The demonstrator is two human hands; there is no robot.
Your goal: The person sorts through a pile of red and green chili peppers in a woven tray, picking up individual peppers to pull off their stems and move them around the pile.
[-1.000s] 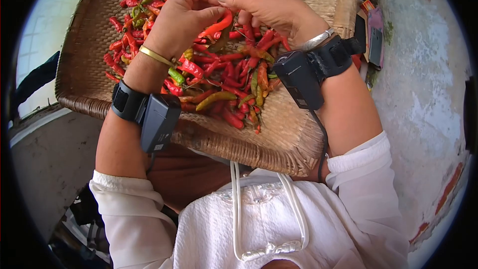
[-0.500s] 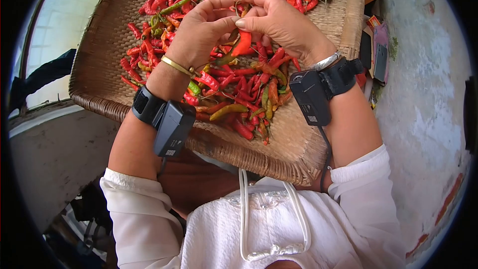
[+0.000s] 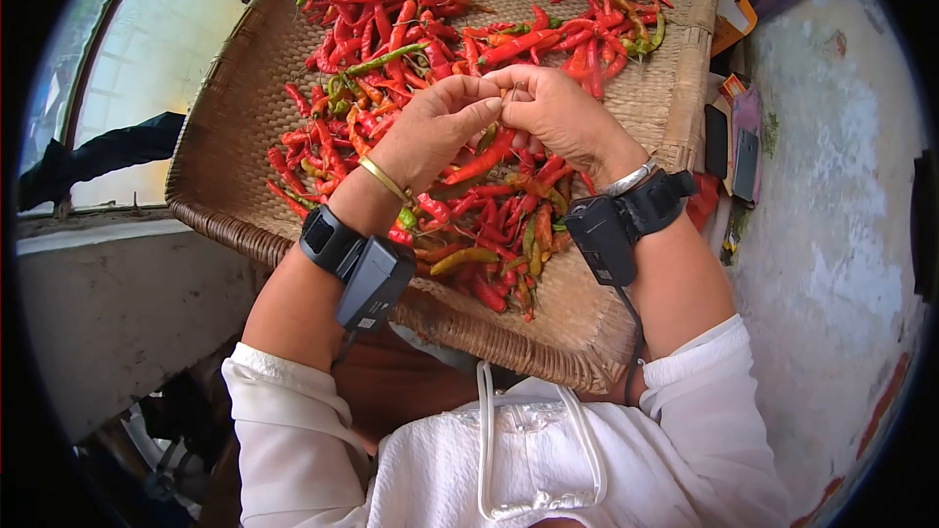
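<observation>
Woven tray [image 3: 230, 203]: flat basketwork of tan cane in a tight herringbone weave, with a thicker bound rim. It lies under both hands and reaches past the fingertips on the far side.

Left hand [image 3: 437, 129] and right hand [image 3: 564, 117]: raised above the middle of the tray, with fingertips pressed together so that the two hands touch. Both pinch the stem end of one red chilli [image 3: 481, 162].

Red chilli: a slender, tapered pod with glossy orange-red skin and a slight curve. It hangs from the joined fingertips and slants down toward the left wrist, just above the loose pods.

Chilli pile [image 3: 391, 10]: thin, shiny, wrinkled pods, mostly red. They are heaped beyond the fingertips and scattered under the palms and wrists. A long green chilli [image 3: 384, 59] lies beyond the left hand. A dull yellow-green chilli [image 3: 464, 259] lies between the two wrists, on the near side.

Wrists: a thin gold bangle [image 3: 383, 179] on the left and a silver bangle [image 3: 631, 179] on the right. Behind each bangle a black strap carries a matt black box [image 3: 374, 284].

Sleeves [image 3: 293, 411]: white crinkled fabric, pushed up the forearms.

Wall [image 3: 831, 235]: rough, patchy grey plaster, to the right of the right hand.
</observation>
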